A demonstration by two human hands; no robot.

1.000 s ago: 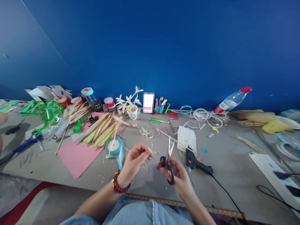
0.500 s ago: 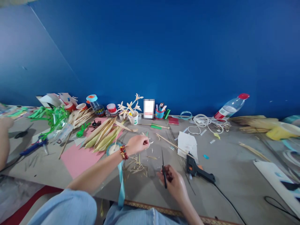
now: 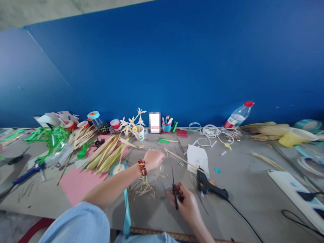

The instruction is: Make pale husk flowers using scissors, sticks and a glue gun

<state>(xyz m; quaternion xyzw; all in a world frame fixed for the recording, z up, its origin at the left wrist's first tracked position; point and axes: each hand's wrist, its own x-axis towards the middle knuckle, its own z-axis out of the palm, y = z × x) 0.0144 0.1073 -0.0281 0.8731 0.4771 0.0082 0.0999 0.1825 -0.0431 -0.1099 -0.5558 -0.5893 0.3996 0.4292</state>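
Observation:
My left hand (image 3: 153, 159), with a red beaded bracelet (image 3: 142, 167) at the wrist, is closed above the middle of the table. Its fingers curl away from view, and whatever they may hold is hidden. My right hand (image 3: 186, 199) grips black-handled scissors (image 3: 173, 187), whose thin blades point away from me and look closed. Thin dry trimmings (image 3: 144, 189) lie below my left hand. A roll of light blue ribbon (image 3: 112, 169) is partly behind my left forearm, its loose end (image 3: 127, 211) hanging over the front edge. A long dry stalk (image 3: 180, 158) lies just right of my left hand.
On the right are a black glue gun (image 3: 212, 187), white paper (image 3: 194, 156), a power strip (image 3: 296, 194) and a tilted bottle (image 3: 236, 118). Leftward lie corn husks (image 3: 107, 157), pink paper (image 3: 77, 185) and a blue glue gun (image 3: 29, 172). A flower cup (image 3: 139, 134) stands at the back.
The view has tilted up and turned slightly right. My left hand has moved a little rightward over the table; my right hand keeps the scissors. Another person's arm has left the left edge.

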